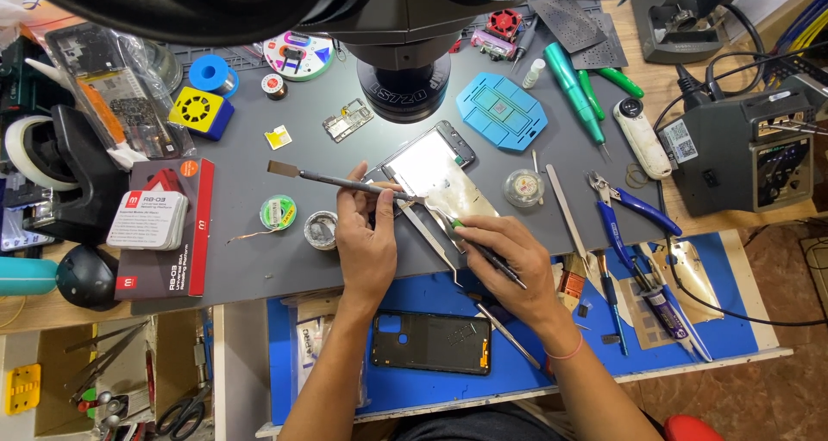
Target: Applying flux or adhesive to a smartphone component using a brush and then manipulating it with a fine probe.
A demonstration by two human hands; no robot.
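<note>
An opened phone [427, 161] lies face down on the grey mat [241, 251], under a microscope head [404, 79]. My left hand [366, 243] grips a flat metal spatula tool [323, 180] that points left, its near end at the phone's lower edge. My right hand [504, 256] holds a thin dark tool [500, 264] against a pale, glossy piece [461, 204] at the phone's lower right. Long tweezers [435, 243] lie between my hands.
A black phone back cover [431, 342] lies on the blue mat near me. Solder wick rolls [278, 212], a small tin [321, 230], a blue stencil plate [502, 111], blue-handled cutters [625, 208], green screwdrivers [573, 87] and a soldering station [742, 152] surround the work.
</note>
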